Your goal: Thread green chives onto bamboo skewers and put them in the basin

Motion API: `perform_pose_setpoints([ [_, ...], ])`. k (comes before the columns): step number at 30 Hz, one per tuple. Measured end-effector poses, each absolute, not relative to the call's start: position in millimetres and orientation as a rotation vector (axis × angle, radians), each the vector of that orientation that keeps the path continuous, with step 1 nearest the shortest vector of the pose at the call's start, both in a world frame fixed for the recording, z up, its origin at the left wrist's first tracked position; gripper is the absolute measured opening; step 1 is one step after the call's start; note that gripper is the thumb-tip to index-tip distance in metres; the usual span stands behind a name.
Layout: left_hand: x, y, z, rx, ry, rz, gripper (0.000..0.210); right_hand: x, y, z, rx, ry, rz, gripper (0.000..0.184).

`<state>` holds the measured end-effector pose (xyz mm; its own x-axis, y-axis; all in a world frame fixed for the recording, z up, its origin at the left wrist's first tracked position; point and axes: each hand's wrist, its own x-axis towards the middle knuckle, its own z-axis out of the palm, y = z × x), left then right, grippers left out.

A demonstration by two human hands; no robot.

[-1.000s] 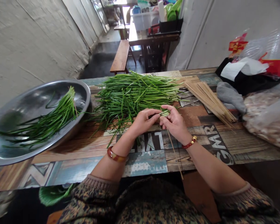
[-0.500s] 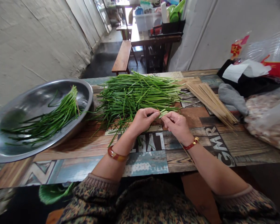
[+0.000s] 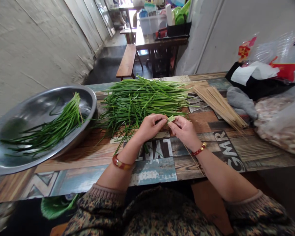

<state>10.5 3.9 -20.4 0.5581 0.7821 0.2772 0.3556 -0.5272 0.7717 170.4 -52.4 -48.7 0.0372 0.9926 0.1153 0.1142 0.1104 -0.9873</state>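
Between my fingers are the pale cut ends of a few garlic chives (image 3: 171,118). My left hand (image 3: 150,127) is closed on them, its thumb and forefinger pinched together. My right hand (image 3: 186,131) is closed too, its fingertips at the same stem ends. A thin bamboo skewer (image 3: 193,159) runs out below the right palm towards the table's near edge; its tip is hidden by the fingers. Just beyond both hands lies a large pile of garlic chives (image 3: 142,100), stems pointing right.
At left stands a steel basin (image 3: 93,101) holding a bunch of chives (image 3: 56,127). Bamboo skewers (image 3: 220,106) lie to the right, beside a grey cloth (image 3: 241,101) and a clear bag (image 3: 280,121) of pale pieces. Behind are a bench (image 3: 127,60) and another table (image 3: 159,42).
The view has shifted slightly. Both hands keep nearly the same place and have come a little closer together at the chive stems.
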Motion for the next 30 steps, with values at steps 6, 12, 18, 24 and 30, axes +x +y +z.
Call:
perform_pose_setpoints([
  [6, -0.3, 8.8, -12.2, 2.586, 1.130, 0.641, 0.035, 184.9, -55.1, -34.3, -1.219, -1.194, 0.983, 0.021],
  [12, -10.8, 9.0, -7.3, 2.707, 1.529, 0.730, 0.041, 201.7, -59.8, -21.5, -1.144, -1.047, 0.922, 0.015],
  [18, -12.5, 14.1, -6.2, 2.497, 1.356, 1.066, 0.022, 202.9, -60.9, -20.9, -1.151, -1.212, 1.044, 0.017],
  [24, 2.2, 7.9, -17.8, 2.620, 0.684, 0.626, 0.023, 194.9, -67.4, -21.7, -1.175, -1.407, 1.048, 0.016],
  [30, 18.5, 4.4, -26.9, 2.933, 0.823, 0.350, 0.024, 188.1, -66.5, -26.4, -1.213, -1.453, 1.044, 0.018],
])
